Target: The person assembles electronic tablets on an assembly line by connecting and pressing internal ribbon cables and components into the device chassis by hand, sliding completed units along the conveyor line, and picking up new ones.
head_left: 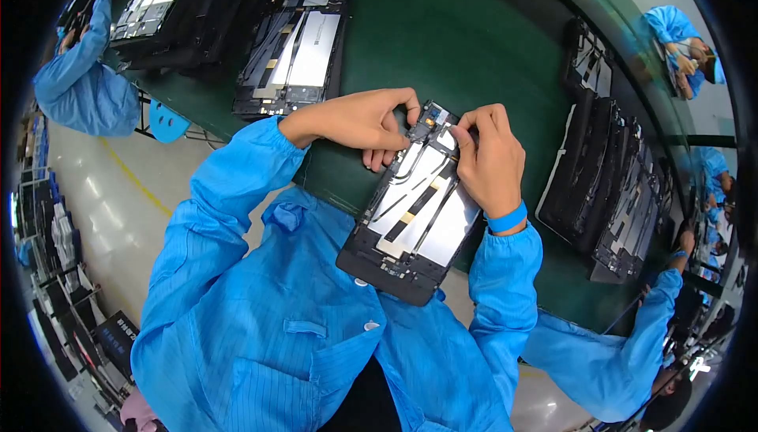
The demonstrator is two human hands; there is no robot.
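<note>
An opened tablet (417,215) lies tilted in front of me, its near end over the table's edge against my jacket. Silvery battery panels, dark ribbon cables and small circuit boards show inside its black frame. My left hand (359,120) is closed at the far left corner, thumb and forefinger at the edge by a small board. At the far right corner my right hand (491,155), with a blue wrist band (507,219), has its fingers curled and its thumb over the tablet's inside. Whether either hand pinches a smaller part is hidden.
On the green table (450,37), another opened tablet (296,53) lies beyond my left hand, beside a tall stack of tablets (170,17). More opened tablets (604,171) lean in a row at right. Co-workers in blue sleeves (91,77) work on both sides.
</note>
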